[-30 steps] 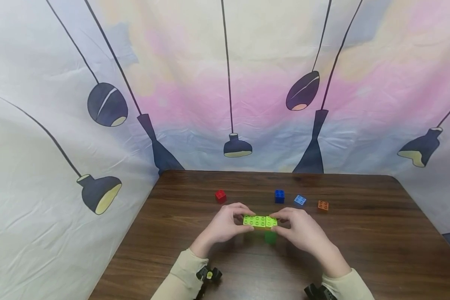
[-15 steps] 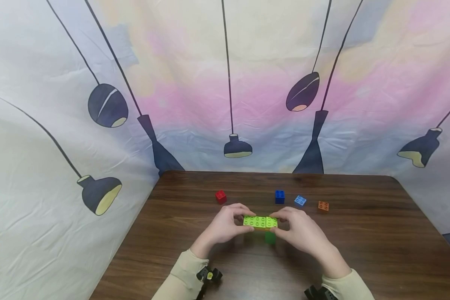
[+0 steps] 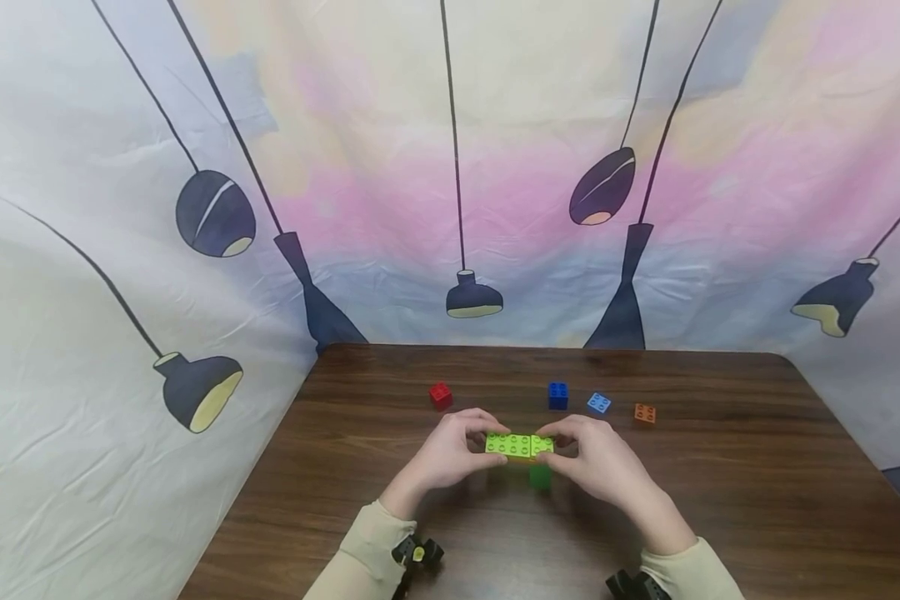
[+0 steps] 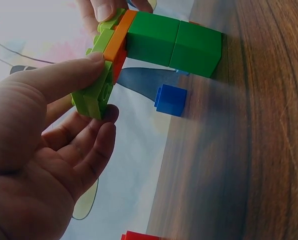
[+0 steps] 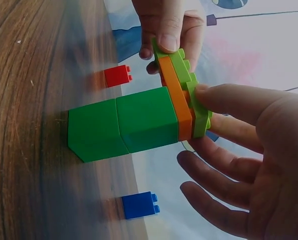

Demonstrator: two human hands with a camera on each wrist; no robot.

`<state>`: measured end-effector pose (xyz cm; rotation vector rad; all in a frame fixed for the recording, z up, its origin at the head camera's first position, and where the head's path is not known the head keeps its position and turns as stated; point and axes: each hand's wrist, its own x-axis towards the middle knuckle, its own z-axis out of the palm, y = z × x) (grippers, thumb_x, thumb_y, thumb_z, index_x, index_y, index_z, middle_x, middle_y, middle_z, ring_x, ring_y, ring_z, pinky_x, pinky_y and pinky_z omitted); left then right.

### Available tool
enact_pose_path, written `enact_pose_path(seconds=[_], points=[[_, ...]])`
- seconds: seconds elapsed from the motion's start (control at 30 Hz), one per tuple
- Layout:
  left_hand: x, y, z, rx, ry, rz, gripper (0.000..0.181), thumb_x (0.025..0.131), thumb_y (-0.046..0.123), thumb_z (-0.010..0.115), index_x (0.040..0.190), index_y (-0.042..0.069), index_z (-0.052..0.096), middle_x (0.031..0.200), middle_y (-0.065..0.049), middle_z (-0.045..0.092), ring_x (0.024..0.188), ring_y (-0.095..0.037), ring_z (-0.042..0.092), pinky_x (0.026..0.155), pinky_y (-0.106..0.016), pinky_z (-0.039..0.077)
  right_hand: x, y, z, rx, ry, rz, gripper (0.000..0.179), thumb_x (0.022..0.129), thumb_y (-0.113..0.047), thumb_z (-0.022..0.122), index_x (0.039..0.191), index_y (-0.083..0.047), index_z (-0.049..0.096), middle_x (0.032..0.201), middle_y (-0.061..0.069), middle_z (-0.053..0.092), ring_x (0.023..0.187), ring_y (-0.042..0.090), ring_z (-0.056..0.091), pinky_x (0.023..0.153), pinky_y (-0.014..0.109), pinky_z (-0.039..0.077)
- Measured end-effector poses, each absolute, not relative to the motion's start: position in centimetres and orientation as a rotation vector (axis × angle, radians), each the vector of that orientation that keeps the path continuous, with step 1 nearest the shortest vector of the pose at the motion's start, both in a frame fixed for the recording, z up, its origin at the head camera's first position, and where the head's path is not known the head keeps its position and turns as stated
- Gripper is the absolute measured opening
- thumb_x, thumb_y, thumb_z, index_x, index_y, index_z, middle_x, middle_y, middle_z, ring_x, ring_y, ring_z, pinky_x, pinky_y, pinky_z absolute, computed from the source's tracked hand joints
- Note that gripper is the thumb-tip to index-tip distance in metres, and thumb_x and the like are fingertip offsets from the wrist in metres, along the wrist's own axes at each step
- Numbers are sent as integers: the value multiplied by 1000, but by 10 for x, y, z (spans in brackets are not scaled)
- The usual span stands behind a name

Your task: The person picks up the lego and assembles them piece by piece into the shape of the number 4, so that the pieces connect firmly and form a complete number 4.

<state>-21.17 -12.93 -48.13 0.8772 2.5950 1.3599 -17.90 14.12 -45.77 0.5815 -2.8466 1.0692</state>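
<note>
A tower of two green toy building bricks (image 5: 148, 120) stands on the table, with a flat orange brick (image 5: 175, 97) across its top. Over the orange one lie a longer lime brick (image 3: 508, 446) and a smaller lime brick (image 3: 542, 444), side by side. My left hand (image 3: 450, 451) pinches the far left end of the longer lime brick between thumb and fingers. At the other end, my right hand (image 3: 603, 458) pinches the smaller lime brick. Its lower fingers spread loosely in the right wrist view. A narrow gap with orange studs shows beneath that smaller brick.
Behind the hands, a red brick (image 3: 440, 396) lies to the left. Farther right along the table (image 3: 720, 483) are a dark blue brick (image 3: 558, 396), a flat light blue brick (image 3: 599, 403) and an orange brick (image 3: 645, 413). A printed cloth (image 3: 390, 208) hangs behind the table.
My right fingertips sit very slightly farther left over the smaller lime brick. The left hand, the tower and the loose bricks stay put.
</note>
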Motion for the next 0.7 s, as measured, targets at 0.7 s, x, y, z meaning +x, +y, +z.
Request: enact_pose_path(seconds=[0.7], points=[[-211,-130,-483,877,2594,1372,31,90,21,89,120,16,81,115,8,71,94,-9,66,83,-30,61,-174,130,-458,496,-2859,914,25,86,-29,89,110,-26,82,104,-11,72,92,15,67,69,36,54]])
